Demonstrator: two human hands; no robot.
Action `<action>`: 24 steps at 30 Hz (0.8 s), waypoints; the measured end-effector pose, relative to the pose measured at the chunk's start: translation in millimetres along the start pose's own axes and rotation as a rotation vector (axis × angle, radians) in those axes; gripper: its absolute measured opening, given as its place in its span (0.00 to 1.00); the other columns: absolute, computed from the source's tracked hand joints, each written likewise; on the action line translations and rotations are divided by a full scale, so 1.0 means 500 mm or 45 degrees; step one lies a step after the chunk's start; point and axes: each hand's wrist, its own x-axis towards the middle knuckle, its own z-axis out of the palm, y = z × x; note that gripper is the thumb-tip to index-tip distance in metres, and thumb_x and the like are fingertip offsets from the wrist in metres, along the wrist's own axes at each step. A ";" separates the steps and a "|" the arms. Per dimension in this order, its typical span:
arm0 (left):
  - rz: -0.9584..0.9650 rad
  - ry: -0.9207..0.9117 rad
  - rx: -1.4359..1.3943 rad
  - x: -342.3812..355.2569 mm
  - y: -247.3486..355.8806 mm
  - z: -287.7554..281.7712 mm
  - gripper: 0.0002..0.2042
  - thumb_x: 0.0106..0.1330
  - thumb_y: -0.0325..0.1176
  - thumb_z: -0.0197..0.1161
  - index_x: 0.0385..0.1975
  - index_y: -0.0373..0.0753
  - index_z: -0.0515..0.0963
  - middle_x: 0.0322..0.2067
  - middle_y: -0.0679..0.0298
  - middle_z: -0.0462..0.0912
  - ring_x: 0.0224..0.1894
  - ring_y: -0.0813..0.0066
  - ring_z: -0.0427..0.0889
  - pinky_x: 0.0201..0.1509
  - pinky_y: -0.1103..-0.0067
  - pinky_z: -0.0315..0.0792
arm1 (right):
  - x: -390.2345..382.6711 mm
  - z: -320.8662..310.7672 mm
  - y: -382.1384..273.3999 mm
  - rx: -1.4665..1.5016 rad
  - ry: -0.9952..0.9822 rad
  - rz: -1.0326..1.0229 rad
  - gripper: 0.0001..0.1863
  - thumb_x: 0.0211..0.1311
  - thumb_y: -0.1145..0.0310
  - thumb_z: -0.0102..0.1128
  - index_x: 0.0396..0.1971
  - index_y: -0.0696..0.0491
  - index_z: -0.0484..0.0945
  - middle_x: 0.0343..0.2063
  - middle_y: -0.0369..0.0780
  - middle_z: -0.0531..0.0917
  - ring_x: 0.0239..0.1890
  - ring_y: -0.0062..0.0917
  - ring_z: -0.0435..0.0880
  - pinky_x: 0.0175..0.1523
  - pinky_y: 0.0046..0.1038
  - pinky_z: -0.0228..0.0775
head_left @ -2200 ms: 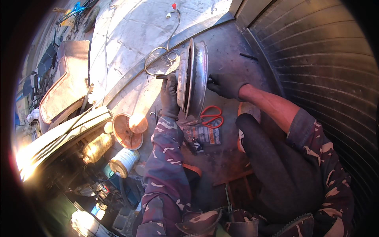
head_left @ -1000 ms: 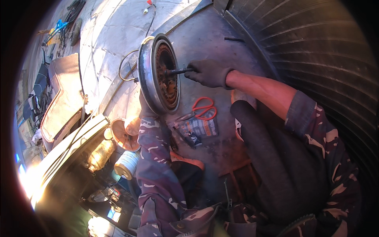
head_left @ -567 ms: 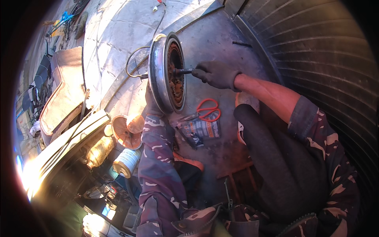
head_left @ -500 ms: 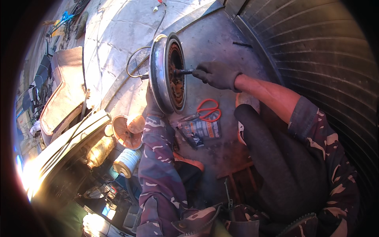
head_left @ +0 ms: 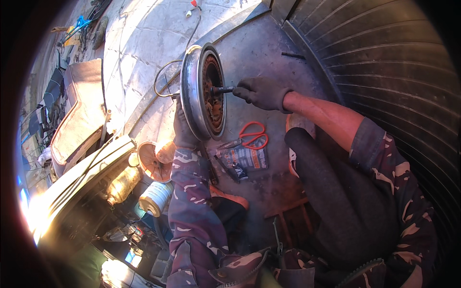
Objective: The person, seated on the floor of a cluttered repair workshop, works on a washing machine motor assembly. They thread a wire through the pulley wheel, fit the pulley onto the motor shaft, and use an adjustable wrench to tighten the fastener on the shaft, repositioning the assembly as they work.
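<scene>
A hub motor wheel (head_left: 192,91) stands on edge on the floor in front of me, its silver rim to the left and its rusty-brown core facing right. From its centre a dark axle shaft (head_left: 223,90) juts out to the right. My gloved right hand (head_left: 264,93) is closed on the end of that shaft. My gloved left hand (head_left: 184,128) grips the lower left of the rim, its fingers partly hidden behind it. Below the wheel lie red-handled scissors (head_left: 253,134) on a clear printed plastic packet (head_left: 255,157).
A thin cable (head_left: 157,78) loops at the wheel's left. Dark slim tools (head_left: 225,168) lie by the packet. At left are an orange-brown bowl (head_left: 149,161), a yellowish bottle (head_left: 124,185) and a white-labelled can (head_left: 156,198). A ribbed metal shutter (head_left: 384,62) stands at right.
My left hand shows more beside the rim. The wheel has shifted very slightly, and my right hand stays on the shaft.
</scene>
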 end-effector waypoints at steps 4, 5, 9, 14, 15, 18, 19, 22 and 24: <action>-0.012 0.067 0.371 0.004 0.005 0.003 0.21 0.90 0.32 0.39 0.77 0.37 0.66 0.67 0.56 0.80 0.64 0.66 0.83 0.69 0.70 0.81 | 0.000 0.000 -0.001 -0.002 0.004 0.010 0.26 0.82 0.44 0.54 0.47 0.55 0.85 0.31 0.45 0.89 0.37 0.38 0.89 0.48 0.42 0.78; -0.019 0.068 0.324 0.003 0.003 0.004 0.21 0.90 0.33 0.39 0.77 0.37 0.66 0.67 0.56 0.80 0.64 0.66 0.83 0.69 0.71 0.81 | 0.000 0.000 -0.002 0.013 0.006 -0.008 0.26 0.82 0.44 0.54 0.47 0.55 0.85 0.32 0.45 0.89 0.37 0.38 0.89 0.48 0.42 0.77; -0.007 0.072 0.113 -0.003 0.003 0.017 0.21 0.91 0.35 0.39 0.75 0.36 0.69 0.65 0.57 0.82 0.63 0.65 0.84 0.69 0.71 0.81 | -0.003 -0.005 -0.008 0.040 -0.027 0.021 0.27 0.82 0.44 0.54 0.46 0.55 0.84 0.32 0.45 0.88 0.38 0.38 0.88 0.48 0.42 0.76; 0.055 0.083 0.409 -0.021 0.022 0.044 0.21 0.90 0.38 0.42 0.71 0.34 0.73 0.62 0.57 0.84 0.60 0.66 0.86 0.65 0.71 0.83 | -0.007 -0.006 -0.012 0.039 -0.030 0.017 0.27 0.82 0.44 0.53 0.45 0.56 0.84 0.33 0.48 0.87 0.41 0.45 0.88 0.50 0.46 0.75; 0.056 0.078 0.400 -0.025 0.025 0.049 0.21 0.90 0.38 0.43 0.70 0.34 0.73 0.61 0.56 0.84 0.59 0.67 0.86 0.64 0.70 0.84 | -0.007 -0.005 -0.011 0.055 -0.025 0.021 0.27 0.82 0.44 0.53 0.45 0.56 0.84 0.34 0.48 0.87 0.41 0.45 0.88 0.50 0.46 0.75; 0.035 0.079 0.195 -0.016 0.025 0.063 0.20 0.90 0.41 0.45 0.68 0.35 0.75 0.58 0.59 0.85 0.56 0.71 0.86 0.61 0.75 0.82 | -0.007 -0.005 -0.004 0.107 -0.053 0.072 0.26 0.83 0.46 0.54 0.47 0.57 0.84 0.34 0.47 0.87 0.40 0.39 0.87 0.49 0.42 0.75; 0.044 0.083 0.195 -0.014 0.022 0.067 0.20 0.90 0.41 0.45 0.67 0.35 0.76 0.57 0.60 0.85 0.56 0.73 0.85 0.61 0.77 0.81 | -0.007 -0.007 0.000 0.115 -0.070 0.114 0.26 0.83 0.47 0.54 0.48 0.57 0.84 0.35 0.47 0.87 0.39 0.36 0.87 0.49 0.39 0.75; 0.128 0.125 0.279 0.004 0.008 0.086 0.20 0.90 0.44 0.49 0.65 0.35 0.76 0.53 0.64 0.84 0.54 0.80 0.83 0.58 0.82 0.78 | -0.017 -0.008 0.019 0.073 -0.035 0.114 0.24 0.84 0.48 0.54 0.49 0.57 0.85 0.35 0.45 0.87 0.39 0.35 0.87 0.49 0.40 0.75; -0.069 0.268 -0.088 0.008 0.000 0.102 0.18 0.89 0.43 0.53 0.63 0.35 0.76 0.51 0.65 0.84 0.53 0.80 0.84 0.56 0.82 0.78 | -0.027 -0.006 0.033 -0.064 0.056 0.019 0.23 0.83 0.49 0.55 0.52 0.56 0.85 0.38 0.45 0.88 0.42 0.35 0.87 0.51 0.39 0.76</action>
